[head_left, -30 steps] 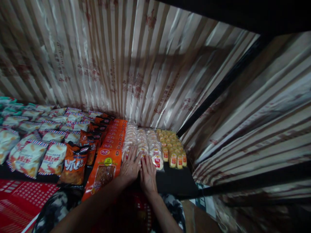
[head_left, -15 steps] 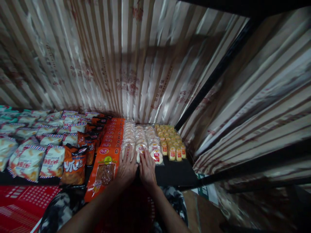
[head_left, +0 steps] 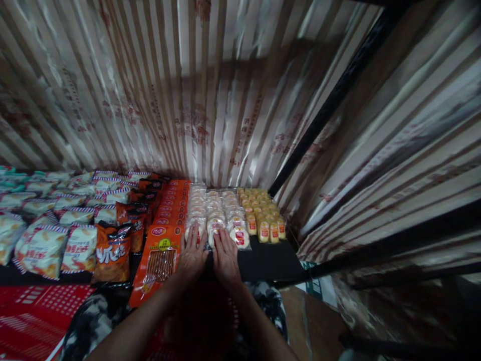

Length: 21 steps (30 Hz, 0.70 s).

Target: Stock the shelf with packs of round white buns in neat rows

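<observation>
My left hand [head_left: 193,255] lies with its fingers stretched over the front of the leftmost row of clear-wrapped round white cakes [head_left: 196,213]. Beside it, my right hand [head_left: 226,258] rests its extended fingers on the front pack of the middle row of white cakes [head_left: 215,216]. A third row of white cakes [head_left: 238,236] with a red label sits just right of my right hand. Close by my left hand is an orange snack packet [head_left: 161,260] with brown sticks showing through its window, at the front of an overlapping row.
Small yellow packaged cakes [head_left: 264,230] stand to the right on the black shelf [head_left: 270,260]. White snack bags [head_left: 43,250] and orange-black bags [head_left: 111,253] fill the left. A red plastic basket [head_left: 33,318] is below. A black post [head_left: 319,115] and striped sheeting [head_left: 210,90] surround the shelf.
The view has shifted slightly, so the shelf sits a little higher and further left in it. Both hands stay flat at the fronts of the white cake rows.
</observation>
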Available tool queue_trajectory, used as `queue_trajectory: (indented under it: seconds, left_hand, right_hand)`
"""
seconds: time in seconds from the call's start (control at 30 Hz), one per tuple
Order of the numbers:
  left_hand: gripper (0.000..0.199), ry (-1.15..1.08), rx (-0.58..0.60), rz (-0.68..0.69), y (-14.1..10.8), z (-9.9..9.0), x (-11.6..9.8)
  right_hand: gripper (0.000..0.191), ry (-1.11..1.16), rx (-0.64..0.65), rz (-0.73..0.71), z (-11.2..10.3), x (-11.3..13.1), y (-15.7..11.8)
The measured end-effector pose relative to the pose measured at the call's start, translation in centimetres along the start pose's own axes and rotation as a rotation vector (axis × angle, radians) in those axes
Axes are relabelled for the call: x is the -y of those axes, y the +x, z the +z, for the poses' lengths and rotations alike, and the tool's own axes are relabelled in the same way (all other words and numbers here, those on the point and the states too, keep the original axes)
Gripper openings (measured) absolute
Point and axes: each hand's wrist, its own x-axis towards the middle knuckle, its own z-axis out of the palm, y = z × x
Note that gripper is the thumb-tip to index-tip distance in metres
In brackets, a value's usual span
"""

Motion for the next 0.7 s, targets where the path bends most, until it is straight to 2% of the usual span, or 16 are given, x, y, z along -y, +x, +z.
queue_trajectory:
  seconds: [0.17, 0.53, 0.7]
  left_hand:
    - [0.054, -0.027, 0.06, -0.059, 0.3, -0.7, -0.3]
    - [0.053, -0.046, 0.108, -0.087, 0.5, -1.0, -0.5]
    - [0.055, -0.051, 0.091, -0.099, 0.4, -0.4, -0.5]
  right_hand:
    - [0.042, 0.035, -0.008, 0.019, -0.8, -0.1, 0.0]
    - [0.043, 0.033, 0.043, 0.005, 0.4, -0.1, -0.6]
    - [0.043, 0.011, 0.05, 0.003, 0.6, -0.1, -0.8]
